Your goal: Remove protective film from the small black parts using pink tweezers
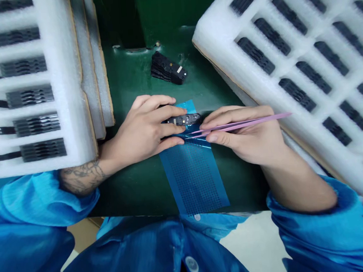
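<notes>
A narrow black plastic part with small components on its face [185, 120] lies on the upper end of a blue sheet dotted with rows of tiny dark pieces [193, 172]. My left hand [151, 126] steadies the part between its extended fingers, with the thumb at the sheet; the part's left end is hidden under them. From the right, my right hand [241, 133] pinches pink tweezers [246, 123]. Their tips meet the sheet just below the part, where the film is creased and shiny. Whether the tips grip anything is too small to tell.
Beyond my hands, a fanned stack of similar black parts [168, 68] rests on the green work surface [135, 190]. White foam trays holding black parts stand on both sides, a stacked left tray [66, 78] and a tilted right tray [220, 28], close to my forearms.
</notes>
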{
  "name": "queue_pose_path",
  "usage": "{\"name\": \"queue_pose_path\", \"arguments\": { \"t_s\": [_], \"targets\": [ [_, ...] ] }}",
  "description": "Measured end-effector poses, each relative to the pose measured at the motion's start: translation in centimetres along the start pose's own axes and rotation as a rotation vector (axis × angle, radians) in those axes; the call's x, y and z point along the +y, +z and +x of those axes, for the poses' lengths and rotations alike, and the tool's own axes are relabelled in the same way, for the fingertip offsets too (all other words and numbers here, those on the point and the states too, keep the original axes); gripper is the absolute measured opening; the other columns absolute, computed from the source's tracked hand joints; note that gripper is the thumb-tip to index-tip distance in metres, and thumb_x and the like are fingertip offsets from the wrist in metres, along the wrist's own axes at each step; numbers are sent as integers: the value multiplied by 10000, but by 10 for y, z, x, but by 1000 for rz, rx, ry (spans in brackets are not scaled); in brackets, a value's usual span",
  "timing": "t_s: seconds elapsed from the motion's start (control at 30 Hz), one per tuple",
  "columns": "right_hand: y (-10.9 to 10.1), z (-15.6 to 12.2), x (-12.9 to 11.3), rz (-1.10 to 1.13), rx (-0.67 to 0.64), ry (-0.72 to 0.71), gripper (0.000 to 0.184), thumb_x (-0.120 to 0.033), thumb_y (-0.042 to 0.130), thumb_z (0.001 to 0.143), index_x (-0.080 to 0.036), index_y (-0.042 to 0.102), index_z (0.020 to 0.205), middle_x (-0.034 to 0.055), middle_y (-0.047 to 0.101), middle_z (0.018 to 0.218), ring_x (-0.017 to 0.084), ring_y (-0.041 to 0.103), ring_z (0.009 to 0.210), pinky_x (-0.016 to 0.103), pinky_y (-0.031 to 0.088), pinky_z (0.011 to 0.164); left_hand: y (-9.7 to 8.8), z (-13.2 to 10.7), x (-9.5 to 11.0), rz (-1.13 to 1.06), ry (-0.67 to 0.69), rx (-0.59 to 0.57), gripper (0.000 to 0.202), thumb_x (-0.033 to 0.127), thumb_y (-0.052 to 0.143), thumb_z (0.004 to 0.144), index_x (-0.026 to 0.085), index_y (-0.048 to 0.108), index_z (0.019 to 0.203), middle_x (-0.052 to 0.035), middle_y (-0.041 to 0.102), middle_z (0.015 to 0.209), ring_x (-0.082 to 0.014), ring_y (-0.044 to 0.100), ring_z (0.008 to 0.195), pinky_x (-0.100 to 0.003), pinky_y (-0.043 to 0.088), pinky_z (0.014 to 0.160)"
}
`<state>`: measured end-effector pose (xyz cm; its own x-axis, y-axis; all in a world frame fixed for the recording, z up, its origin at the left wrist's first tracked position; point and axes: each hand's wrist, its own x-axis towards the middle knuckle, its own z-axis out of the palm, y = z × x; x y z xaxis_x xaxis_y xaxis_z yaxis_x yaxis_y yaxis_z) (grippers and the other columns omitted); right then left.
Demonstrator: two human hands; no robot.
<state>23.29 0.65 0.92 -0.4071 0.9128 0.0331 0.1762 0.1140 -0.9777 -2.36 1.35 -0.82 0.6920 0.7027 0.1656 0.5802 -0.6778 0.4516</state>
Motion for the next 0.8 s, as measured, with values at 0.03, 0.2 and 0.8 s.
{"name": "queue_pose_path", "arguments": {
  "t_s": [0.03,0.2,0.8],
  "targets": [
    [2,-1,1,-30,37,-16,146,-283,877,755,-262,811,883,19,799,893,202,753,779,338,644,701,0,0,0,12,11,13,289,566,587,958,363,763,1064,19,699,1294,-269,526,1343,-488,386,1077],
    [9,-3,5,-128,114,-18,76,-310,843,798,-322,805,863,-13,792,836,209,741,702,362,642,624,0,1,3,48,5,9,277,547,554,982,377,767,1033,35,710,1271,-259,543,1317,-480,387,1057],
    [9,-2,5,-156,107,-27,62,-285,839,800,-281,795,844,-10,793,828,189,738,704,333,628,615,2,2,1,80,133,150,210,478,641,951,309,753,1006,29,729,1229,-264,596,1233,-477,445,948]
  ]
}}
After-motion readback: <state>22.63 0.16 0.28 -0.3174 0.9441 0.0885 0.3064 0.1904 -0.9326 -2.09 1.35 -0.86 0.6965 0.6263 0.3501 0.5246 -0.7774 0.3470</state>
